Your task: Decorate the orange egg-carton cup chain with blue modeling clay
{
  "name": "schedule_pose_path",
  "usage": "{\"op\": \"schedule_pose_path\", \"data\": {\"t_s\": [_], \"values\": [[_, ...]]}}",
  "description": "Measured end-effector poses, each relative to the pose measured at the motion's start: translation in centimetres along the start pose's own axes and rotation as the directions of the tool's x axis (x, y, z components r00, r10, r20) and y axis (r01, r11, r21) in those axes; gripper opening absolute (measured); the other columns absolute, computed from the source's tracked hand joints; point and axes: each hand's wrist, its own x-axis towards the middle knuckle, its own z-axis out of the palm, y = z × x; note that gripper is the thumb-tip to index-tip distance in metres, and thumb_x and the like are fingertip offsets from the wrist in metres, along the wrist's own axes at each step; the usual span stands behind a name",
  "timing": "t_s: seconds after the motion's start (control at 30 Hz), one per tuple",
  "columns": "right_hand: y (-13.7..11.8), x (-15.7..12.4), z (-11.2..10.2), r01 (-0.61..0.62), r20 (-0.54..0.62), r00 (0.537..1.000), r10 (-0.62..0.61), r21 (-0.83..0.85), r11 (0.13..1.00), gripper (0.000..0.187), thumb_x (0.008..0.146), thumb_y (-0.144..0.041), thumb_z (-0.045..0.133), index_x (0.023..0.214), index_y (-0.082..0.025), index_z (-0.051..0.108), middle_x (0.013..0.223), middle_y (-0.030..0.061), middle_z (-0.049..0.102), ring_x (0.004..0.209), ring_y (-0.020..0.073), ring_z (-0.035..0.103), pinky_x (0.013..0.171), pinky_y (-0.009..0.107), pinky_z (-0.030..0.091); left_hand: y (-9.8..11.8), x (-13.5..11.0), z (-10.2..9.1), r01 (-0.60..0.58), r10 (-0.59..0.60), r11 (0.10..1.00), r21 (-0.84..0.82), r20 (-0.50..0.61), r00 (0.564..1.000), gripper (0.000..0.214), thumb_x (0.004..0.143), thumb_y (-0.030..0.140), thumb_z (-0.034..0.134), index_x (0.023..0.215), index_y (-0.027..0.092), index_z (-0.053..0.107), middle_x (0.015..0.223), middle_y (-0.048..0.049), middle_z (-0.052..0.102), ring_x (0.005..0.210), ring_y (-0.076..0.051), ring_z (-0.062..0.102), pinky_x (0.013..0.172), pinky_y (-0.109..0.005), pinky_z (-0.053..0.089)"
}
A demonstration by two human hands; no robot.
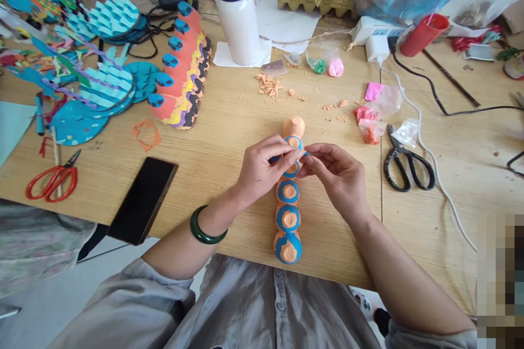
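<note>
An orange strip of rounded bumps (289, 220) with blue rings lies lengthwise on the table in front of me, looking like clay-covered egg carton. Above its far half, my left hand (264, 166) is closed, with a dark blue lump of clay (273, 158) showing under its fingers. My right hand (338, 174) meets it from the other side, thumb and forefinger pinching a tiny bit of blue clay (307, 154). The fingertips of both hands nearly touch and partly cover the upper bumps. A plain orange bump (293, 126) forms the far end.
Black-handled scissors (409, 166), clay packets (370, 120) and a white cable (421, 136) lie to the right. On the left are a phone (143, 199), red scissors (53, 177) and a painted egg-carton piece (184, 71). A white bottle (237, 22) stands behind orange scraps (270, 86).
</note>
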Motion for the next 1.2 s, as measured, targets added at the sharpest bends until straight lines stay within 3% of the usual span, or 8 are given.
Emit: {"op": "schedule_pose_path", "data": {"t_s": [0.2, 0.33, 0.4, 0.53, 0.7, 0.83, 0.97, 1.2], "values": [[0.5, 0.1, -0.2, 0.017, -0.039, 0.999, -0.02, -0.078, 0.997, 0.027, 0.083, -0.045, 0.087, 0.09, -0.022, 0.074, 0.079, 0.0, 0.077, 0.067, 0.016, 0.075, 0.067, 0.032, 0.067, 0.3, -0.1, -0.2, 0.045, -0.044, 0.999, -0.028, 0.032, 0.999, 0.025, 0.098, 0.04, 0.068, 0.089, 0.022, 0.082, 0.082, -0.0038, 0.075, 0.075, -0.014, 0.065, 0.072, -0.027, 0.05], [0.6, 0.5, -0.3, -0.009, -0.053, 0.999, 0.006, -0.049, 0.999, 0.03, 0.081, -0.047, 0.087, 0.087, -0.022, 0.073, 0.077, -0.0001, 0.076, 0.064, 0.0159, 0.074, 0.065, 0.033, 0.066, -0.5, 0.4, -0.6, 0.139, -0.143, 0.989, -0.057, -0.067, 0.987, 0.022, 0.099, 0.037, 0.066, 0.103, 0.023, 0.083, 0.09, -0.0043, 0.078, 0.081, -0.014, 0.067, 0.076, -0.026, 0.053], [0.9, 0.7, -0.5, -0.016, -0.08, 0.997, 0.012, -0.049, 0.999, 0.029, 0.081, -0.047, 0.087, 0.084, -0.021, 0.073, 0.076, -0.0005, 0.074, 0.061, 0.0147, 0.071, 0.063, 0.032, 0.065, -1.5, 0.7, -0.7, 0.273, -0.291, 0.954, -0.127, -0.162, 0.943, 0.02, 0.096, 0.036, 0.069, 0.101, 0.023, 0.083, 0.099, -0.0052, 0.078, 0.075, -0.012, 0.065, 0.065, -0.023, 0.051], [1.8, 1.3, -1.0, 0.017, -0.173, 0.985, -0.026, -0.051, 0.999, 0.022, 0.084, -0.041, 0.086, 0.083, -0.022, 0.075, 0.077, -0.0014, 0.071, 0.069, 0.0136, 0.068, 0.068, 0.03, 0.065, -3.1, 1.3, -0.3, 0.572, -0.63, 0.718, -0.397, -0.022, 0.776, 0.031, 0.088, 0.019, 0.069, 0.118, 0.015, 0.075, 0.116, -0.0096, 0.077, 0.054, -0.005, 0.052, 0.044, -0.019, 0.043], [3.0, 1.8, -1.1, 0.08, -0.199, 0.976, -0.085, -0.032, 0.996, 0.016, 0.084, -0.039, 0.085, 0.083, -0.024, 0.078, 0.114, 0.0033, 0.076, 0.108, 0.0188, 0.071, 0.1, 0.038, 0.06, -2.5, 1.9, -0.1, 0.627, -0.72, 0.546, -0.556, 0.071, 0.69, 0.038, 0.086, 0.009, 0.065, 0.124, 0.008, 0.069, 0.114, -0.0121, 0.078, 0.049, -0.003, 0.044, 0.046, -0.024, 0.054], [3.4, 2.1, -0.7, 0.056, -0.166, 0.985, -0.048, 0.043, 0.998, 0.015, 0.085, -0.037, 0.085, 0.081, -0.024, 0.078, 0.125, 0.0044, 0.077, 0.117, 0.0202, 0.071, 0.114, 0.043, 0.051, -2.2, 2.2, -0.4, 0.633, -0.751, 0.46, -0.622, 0.107, 0.651, 0.03, 0.085, 0.008, 0.066, 0.114, 0.01, 0.071, 0.101, -0.0064, 0.078, 0.046, -0.002, 0.038, 0.05, -0.025, 0.059], [3.5, 2.0, -0.5, 0.034, -0.135, 0.991, -0.018, 0.12, 0.992, 0.015, 0.084, -0.038, 0.086, 0.082, -0.025, 0.078, 0.119, 0.003, 0.08, 0.108, 0.0195, 0.074, 0.112, 0.044, 0.054, -2.4, 2.3, -0.8, 0.641, -0.734, 0.452, -0.62, 0.149, 0.662, 0.021, 0.084, 0.013, 0.071, 0.104, 0.009, 0.074, 0.075, 0.0014, 0.069, 0.047, -0.003, 0.04, 0.049, -0.021, 0.055], [3.1, 1.5, -0.2, 0.08, -0.121, 0.99, -0.068, 0.099, 0.992, 0.015, 0.084, -0.04, 0.085, 0.082, -0.027, 0.08, 0.11, 0.0012, 0.079, 0.1, 0.0191, 0.073, 0.098, 0.043, 0.065, -2.3, 2.1, -1.3, 0.605, -0.621, 0.463, -0.647, 0.25, 0.743, 0.028, 0.072, 0.035, 0.085, 0.077, 0.013, 0.069, 0.065, 0.002, 0.062, 0.05, -0.005, 0.049, 0.046, -0.018, 0.041]]}}
